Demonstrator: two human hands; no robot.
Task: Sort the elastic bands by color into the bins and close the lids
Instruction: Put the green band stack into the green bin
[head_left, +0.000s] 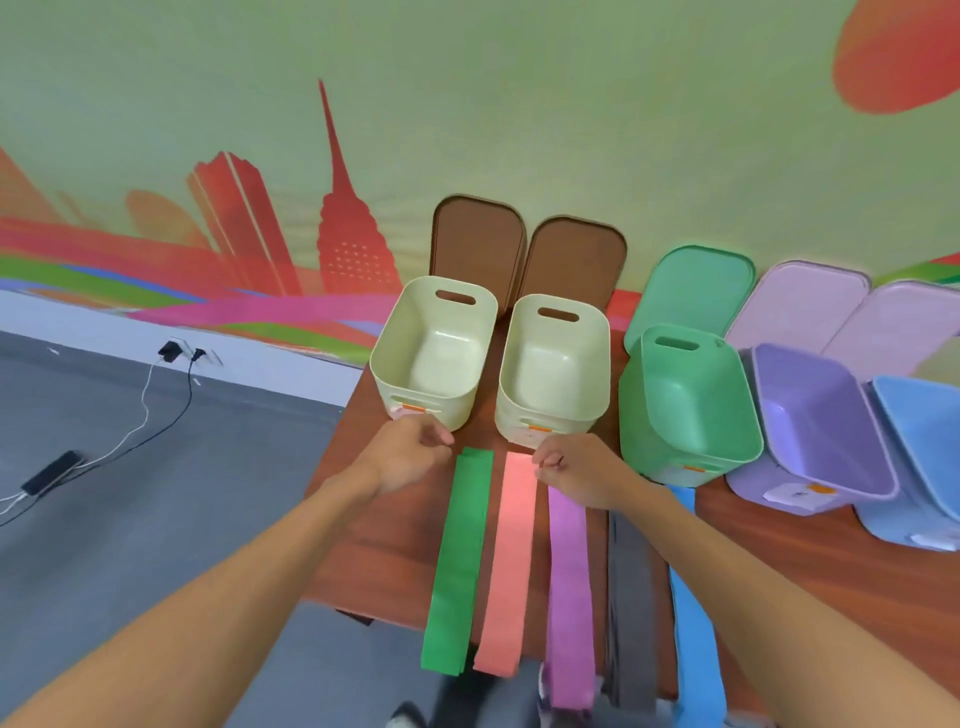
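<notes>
Elastic bands: five flat strips lie side by side on the table, in front of the bins, running lengthwise toward the person; the near ends of at least the left three hang past the table's near edge.
Band order, left to right: green band, pink band, purple band, grey band, blue band.
Bins: a row along the far side of the table, all uncovered: left cream bin, right cream bin, green bin, purple bin, blue bin.
Lids: propped upright against the wall behind the bins: left brown lid, right brown lid, green lid, and two lilac lids.
Left hand: clenched, fingers curled inward, just beside the far end of the green band and in front of the left cream bin; it grasps nothing visible.
Right hand: fingers curled at the far end of the pink band, covering the far end of the purple band; motion blur makes it impossible to tell whether it pinches a band.
Floor, left: a power strip with cables.
</notes>
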